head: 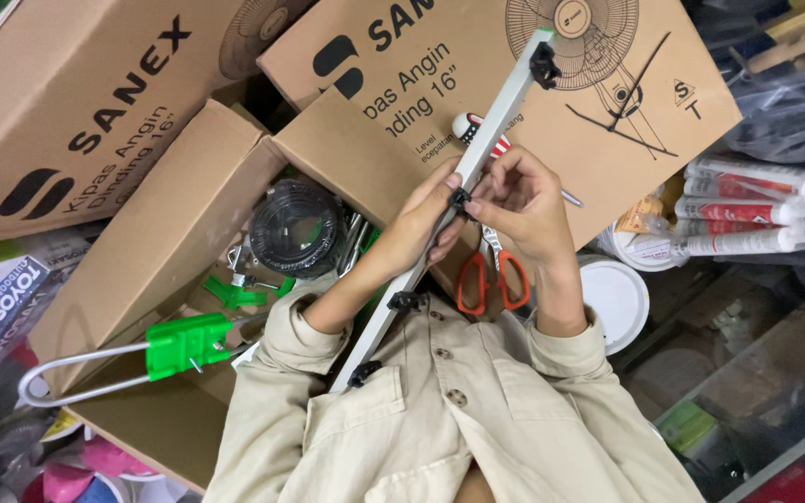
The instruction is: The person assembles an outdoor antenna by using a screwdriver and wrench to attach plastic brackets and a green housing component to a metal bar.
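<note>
Scissors (491,279) below bar (477,168), above boxes (607,112)

One head-worn camera looks straight down, close above the hands and open cardboard box (170,242).

Crowded storage corner, seen from above under even, soft light. Large brown cardboard boxes (76,102) with a fan drawing stacked at the top and left, one open carton (170,233) below them holding a coil of black cable (295,226) and green plastic parts (188,343). To the right, a row of white sealant tubes (747,210) beside a round white lid (617,298). Dark plastic bags (775,121) in the upper right corner. Glass-fronted shelf (757,391) at lower right. Pink items (95,470) at lower left. No wall, window or bare floor visible.
</note>
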